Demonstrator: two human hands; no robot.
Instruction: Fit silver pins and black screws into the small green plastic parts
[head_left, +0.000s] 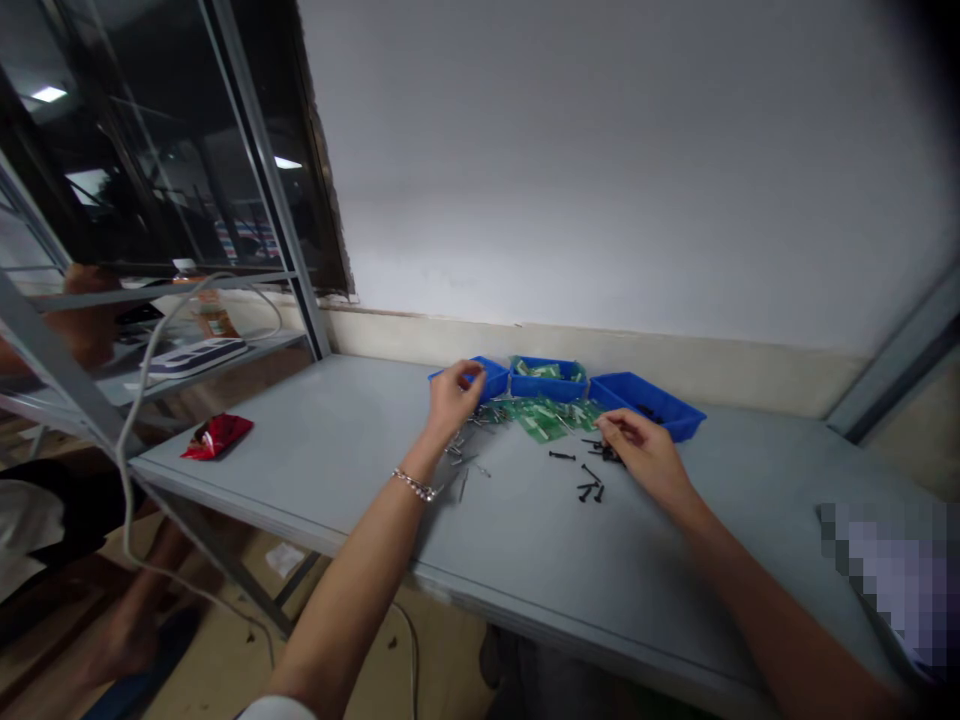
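Left hand (pixel 452 398) up at the far edge of the bench (pixel 337 450), fingers curled in loosely, fingertips at the rim of the leftmost blue tray (pixel 491 377); whether it has anything pinched there I cannot tell. A bead bracelet (pixel 414 486) sits on that wrist. Right hand (pixel 643 452) lies low on the bench, fingers bent together, thumb and forefinger closed on something small and dark at the edge of the black screws (pixel 589 480): too small to name for sure. Those screws lie loose, about six or seven of them, just left of the right hand. Beneath the left hand a scatter of silver screws (pixel 463 462), too tangled to count. Between the hands, toward the back, a heap of green circuit boards (pixel 551 414), the count unclear. Three blue trays in a row along the far edge: the middle tray (pixel 547 378) holds more green boards, the right tray (pixel 645 400) shows something dark inside. No writing readable anywhere. Plenty of open bench toward the near edge and both ends. At the left corner lies one red packet (pixel 217 435), its print illegible. A white cable (pixel 142 400) hangs off the shelving (pixel 45 350) left of the bench.
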